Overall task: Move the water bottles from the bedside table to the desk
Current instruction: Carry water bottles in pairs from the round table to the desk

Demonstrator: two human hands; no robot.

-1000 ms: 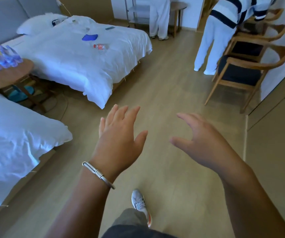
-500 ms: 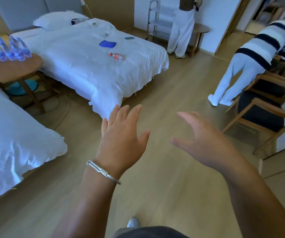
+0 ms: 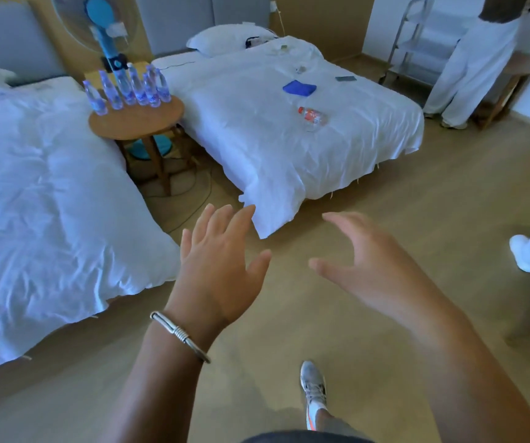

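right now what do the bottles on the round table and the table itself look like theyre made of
Water bottles: clear, thin plastic by the look; light passes through them and they show pale labels. Bedside table: wood or wood veneer, matte light brown, with angled wooden legs; grain is too blurred to confirm solid wood.

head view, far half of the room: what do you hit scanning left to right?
near bed → water bottles on the bedside table → blue cloth → red-labelled bottle → standing person in white trousers
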